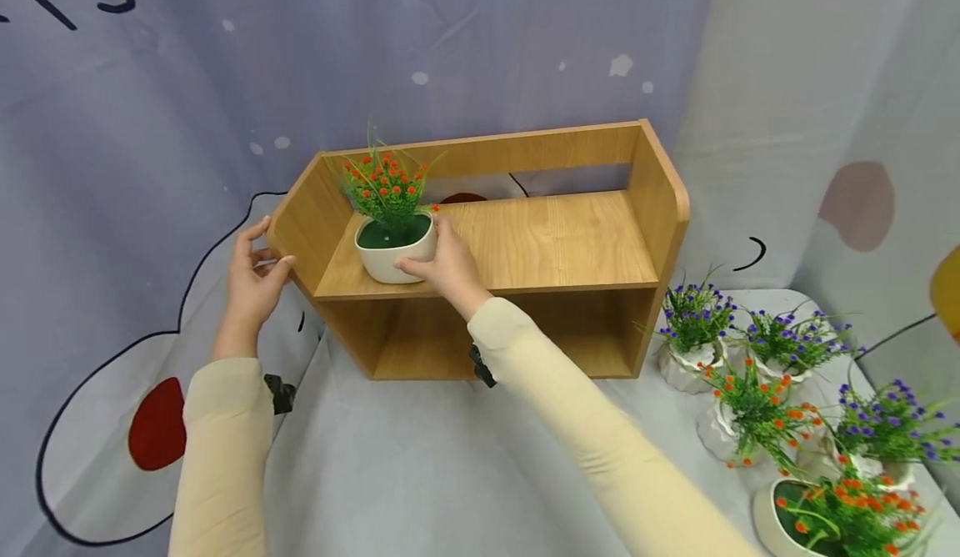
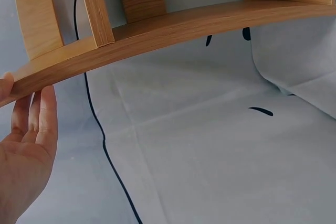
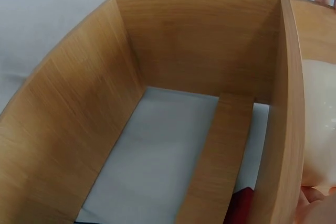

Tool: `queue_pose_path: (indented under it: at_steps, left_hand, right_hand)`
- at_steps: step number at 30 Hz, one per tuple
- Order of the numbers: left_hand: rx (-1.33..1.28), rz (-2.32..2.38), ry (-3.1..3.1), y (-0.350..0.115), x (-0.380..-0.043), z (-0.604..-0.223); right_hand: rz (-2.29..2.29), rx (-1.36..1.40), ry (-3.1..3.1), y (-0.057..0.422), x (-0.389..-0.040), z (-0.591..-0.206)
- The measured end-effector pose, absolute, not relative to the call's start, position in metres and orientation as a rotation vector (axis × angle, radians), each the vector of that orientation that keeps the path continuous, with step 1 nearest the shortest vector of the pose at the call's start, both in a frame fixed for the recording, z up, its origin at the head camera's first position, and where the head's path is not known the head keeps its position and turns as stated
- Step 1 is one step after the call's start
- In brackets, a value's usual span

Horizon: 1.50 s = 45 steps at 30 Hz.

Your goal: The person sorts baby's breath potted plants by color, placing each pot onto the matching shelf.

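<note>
A small wooden shelf [image 1: 555, 240] with two levels stands against the backdrop. On the left part of its upper board is a white oval pot [image 1: 393, 261] with a green plant and orange flowers [image 1: 386, 186]. My right hand [image 1: 450, 265] grips the pot's right side, thumb in front. In the right wrist view the pot [image 3: 319, 124] shows at the right edge, with part of the hand [image 3: 317, 208] below it. My left hand [image 1: 251, 282] holds the front edge of the shelf's left side panel, thumb on one face and fingers on the other, as the left wrist view also shows.
To the right of the shelf, several potted plants with purple flowers [image 1: 697, 315] and orange flowers [image 1: 757, 407] stand on the white-covered table [image 1: 420, 465]. A white pot with orange flowers [image 1: 772, 515] is nearest. A printed curtain [image 1: 487, 40] hangs behind the shelf.
</note>
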<state>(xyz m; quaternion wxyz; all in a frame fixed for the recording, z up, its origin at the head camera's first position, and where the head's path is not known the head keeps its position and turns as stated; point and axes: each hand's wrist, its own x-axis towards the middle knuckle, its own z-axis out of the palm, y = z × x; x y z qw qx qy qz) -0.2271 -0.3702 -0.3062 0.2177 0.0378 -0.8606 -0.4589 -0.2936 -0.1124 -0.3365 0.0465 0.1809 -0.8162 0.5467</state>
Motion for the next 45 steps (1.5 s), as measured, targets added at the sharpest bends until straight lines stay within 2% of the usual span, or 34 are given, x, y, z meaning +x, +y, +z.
queue_pose_path:
  at_steps: [24,35,45]
  left_hand:
    - [0.02,-1.256,-2.39,-0.362,-0.233,-0.304]
    - [0.009,-1.221,-2.39,-0.367,-0.23,-0.306]
    - [0.039,-1.252,-2.404,-0.376,-0.225,-0.308]
  right_hand:
    - [1.606,0.555,-2.548,-0.109,-0.297,-0.331]
    - [1.458,0.548,-2.536,-0.118,-0.283,-0.329]
    - [1.404,0.603,-2.539,-0.104,-0.272,-0.325]
